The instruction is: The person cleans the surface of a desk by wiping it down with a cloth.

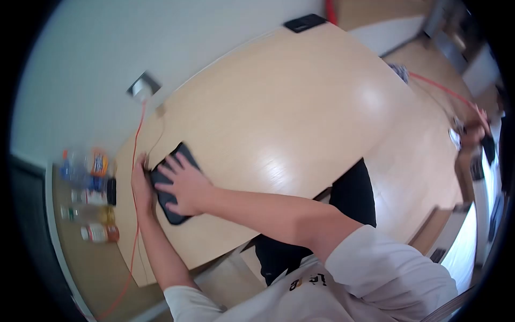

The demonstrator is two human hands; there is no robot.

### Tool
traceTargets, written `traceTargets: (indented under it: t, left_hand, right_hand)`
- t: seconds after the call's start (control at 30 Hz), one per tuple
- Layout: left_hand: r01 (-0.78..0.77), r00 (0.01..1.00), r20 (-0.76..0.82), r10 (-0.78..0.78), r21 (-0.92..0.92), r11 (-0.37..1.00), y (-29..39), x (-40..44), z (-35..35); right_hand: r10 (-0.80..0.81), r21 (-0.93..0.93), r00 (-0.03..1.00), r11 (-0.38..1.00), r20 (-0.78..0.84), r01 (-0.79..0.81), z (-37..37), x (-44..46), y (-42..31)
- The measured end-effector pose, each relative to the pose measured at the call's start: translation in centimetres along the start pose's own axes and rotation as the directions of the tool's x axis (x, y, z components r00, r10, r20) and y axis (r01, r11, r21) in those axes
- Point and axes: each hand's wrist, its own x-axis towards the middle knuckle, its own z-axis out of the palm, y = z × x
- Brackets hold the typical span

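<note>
A flat dark item with rounded corners, like a mouse pad or thin case (175, 217), lies on the light wooden table (257, 107) near its left end. My right hand (185, 185) rests palm down on top of it, fingers spread, covering much of its surface. Beside its left edge is my left hand (141, 185), with the fingers stretched out and pointing away from me. Whether the left fingertips touch the edge I cannot tell. A red cable (138, 134) runs down past my left hand.
A white plug (141, 90) sits in the wall socket above the cable. Several bottles (96, 214) stand left of the table. Another flat black item (305, 22) lies at the far table edge. At the far right, another person's hand (472, 135) shows near a second red cable (445, 90).
</note>
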Motion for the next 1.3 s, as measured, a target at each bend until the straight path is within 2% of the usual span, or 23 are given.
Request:
traceTargets:
  t: [0.07, 0.17, 0.23, 0.3, 0.33, 0.37, 0.4, 0.47, 0.57, 0.6, 0.63, 0.67, 0.7, 0.73, 0.77, 0.83, 0.9, 1.0, 1.07, 1.13, 1.2, 1.23, 1.3]
  left_hand:
    - [-0.105, 0.994, 0.050, 0.093, 0.347, 0.932, 1.0, -0.3, 0.6]
    - [-0.230, 0.967, 0.106, 0.230, 0.747, 0.624, 1.5, -1.4, 1.1]
    - [-0.263, 0.957, 0.123, 0.262, 0.744, 0.614, 1.4, -1.6, 1.4]
    - [-0.241, 0.964, 0.099, 0.246, 0.716, 0.655, 1.9, -1.8, 1.8]
    - [-0.230, 0.967, 0.092, 0.238, 0.721, 0.653, 1.7, -1.7, 2.0]
    - [-0.215, 0.970, 0.085, 0.226, 0.728, 0.651, 1.7, -1.5, 2.1]
    - [-0.200, 0.974, 0.076, 0.215, 0.737, 0.646, 1.6, -1.4, 2.2]
    - [-0.228, 0.961, 0.096, 0.257, 0.804, 0.550, 1.9, -1.3, 2.8]
    - [-0.235, 0.955, 0.121, 0.272, 0.867, 0.440, 2.5, -1.9, 3.7]
    - [-0.241, 0.953, 0.134, 0.273, 0.881, 0.407, 2.9, -1.9, 3.7]
    - [-0.239, 0.954, 0.138, 0.264, 0.886, 0.398, 3.0, -1.8, 3.5]
    - [-0.239, 0.956, 0.146, 0.255, 0.890, 0.388, 2.8, -1.6, 3.4]
    - [-0.242, 0.957, 0.155, 0.246, 0.894, 0.377, 2.6, -1.5, 3.2]
    - [-0.238, 0.960, 0.155, 0.233, 0.891, 0.388, 2.5, -1.5, 3.0]
    - [-0.238, 0.962, 0.158, 0.225, 0.887, 0.395, 2.5, -1.5, 2.9]
    - [-0.256, 0.960, 0.181, 0.215, 0.882, 0.396, 2.0, -0.7, 2.1]
    - [-0.282, 0.953, 0.210, 0.217, 0.877, 0.390, 1.1, 0.1, 1.0]
    - [-0.302, 0.947, 0.238, 0.216, 0.889, 0.345, 1.0, -0.1, 0.4]
    - [-0.290, 0.950, 0.230, 0.213, 0.900, 0.325, 1.1, -0.5, 0.7]
    - [-0.261, 0.956, 0.203, 0.211, 0.917, 0.302, 1.9, -1.2, 1.6]
    - [-0.256, 0.955, 0.193, 0.227, 0.922, 0.291, 1.8, -1.0, 2.0]
    - [-0.241, 0.957, 0.176, 0.230, 0.926, 0.291, 1.5, -1.2, 1.9]
    - [-0.223, 0.957, 0.148, 0.251, 0.925, 0.307, 1.2, -1.0, 2.1]
  right_hand:
    - [-0.007, 0.009, 1.000, 1.000, -0.006, 0.007, -0.8, -0.5, 1.9]
    - [0.068, -0.010, 0.997, 0.998, -0.048, -0.068, -9.9, -3.3, 10.2]
    - [0.236, -0.144, 0.947, 0.952, -0.218, -0.271, -14.8, -7.5, 18.2]
    - [0.348, -0.379, 0.883, 0.807, -0.314, -0.453, -21.7, -13.3, 26.3]
    - [0.480, -0.416, 0.823, 0.710, -0.304, -0.568, -25.8, -16.6, 28.3]
    - [0.539, -0.470, 0.768, 0.609, -0.345, -0.639, -28.5, -20.0, 32.0]
    - [0.667, -0.516, 0.658, 0.449, -0.350, -0.730, -31.0, -22.5, 33.8]
    - [0.770, -0.509, 0.502, 0.273, -0.394, -0.817, -33.1, -24.1, 34.4]
    - [0.765, -0.504, 0.501, 0.270, -0.405, -0.820, -30.3, -20.4, 32.8]
    - [0.708, -0.557, 0.610, 0.364, -0.356, -0.747, -28.3, -18.0, 31.6]
    - [0.514, -0.522, 0.775, 0.575, -0.368, -0.630, -25.0, -15.8, 29.9]
    - [0.342, -0.417, 0.850, 0.758, -0.400, -0.501, -21.4, -12.9, 25.7]
    - [0.160, -0.344, 0.922, 0.894, -0.353, -0.287, -17.0, -10.1, 21.8]
    - [0.053, -0.190, 0.916, 0.972, -0.397, -0.138, -12.8, -8.0, 16.1]
    - [-0.005, -0.085, 0.937, 0.996, -0.350, -0.027, -9.2, -6.9, 10.0]
    - [-0.014, 0.052, 0.997, 0.998, -0.076, 0.018, -3.7, -5.8, 0.0]
    - [-0.119, 0.067, 0.992, 0.991, 0.049, 0.115, 0.0, -5.2, -5.8]
    - [-0.179, 0.114, 0.980, 0.979, 0.089, 0.169, 0.7, -5.1, -4.9]
    - [-0.068, 0.207, 0.998, 0.976, 0.012, 0.064, -4.2, -6.2, 0.7]
    - [-0.030, -0.017, 0.964, 1.000, -0.263, 0.026, -8.8, -8.0, 9.9]
    - [0.066, -0.264, 0.959, 0.954, -0.274, -0.141, -17.2, -12.3, 18.7]
    - [0.162, -0.313, 0.942, 0.915, -0.292, -0.254, -20.8, -15.4, 22.9]
    - [0.326, -0.499, 0.883, 0.734, -0.337, -0.461, -28.0, -22.0, 28.1]
